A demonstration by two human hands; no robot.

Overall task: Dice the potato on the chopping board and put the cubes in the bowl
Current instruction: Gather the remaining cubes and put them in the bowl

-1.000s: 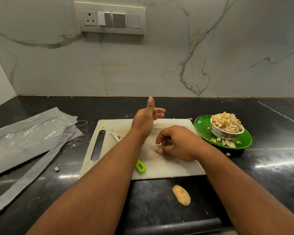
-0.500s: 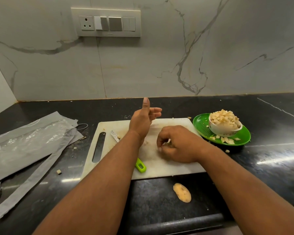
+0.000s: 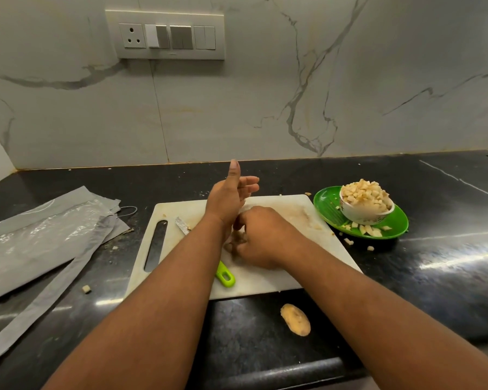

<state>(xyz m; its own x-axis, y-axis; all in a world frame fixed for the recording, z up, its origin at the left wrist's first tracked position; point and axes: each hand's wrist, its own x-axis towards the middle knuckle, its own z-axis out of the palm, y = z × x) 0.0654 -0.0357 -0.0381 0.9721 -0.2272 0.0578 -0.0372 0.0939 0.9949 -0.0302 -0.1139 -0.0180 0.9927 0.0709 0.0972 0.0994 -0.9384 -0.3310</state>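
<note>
No legible writing on the switch panel (image 3: 169,35), upper left. L hand (image 3: 228,198) stands edge-on on the chopping board (image 3: 265,277), fingers relaxed, thumb up, holding nothing. R hand (image 3: 257,237), frame centre, curls over potato cubes (image 3: 237,239); what it actually pinches is hidden. Knife (image 3: 224,274) mostly under the L forearm. Bowl (image 3: 364,213) heaped w/ cubes, centre right. Vs 0.5 s ago, R hand sits closer against the L.
</note>
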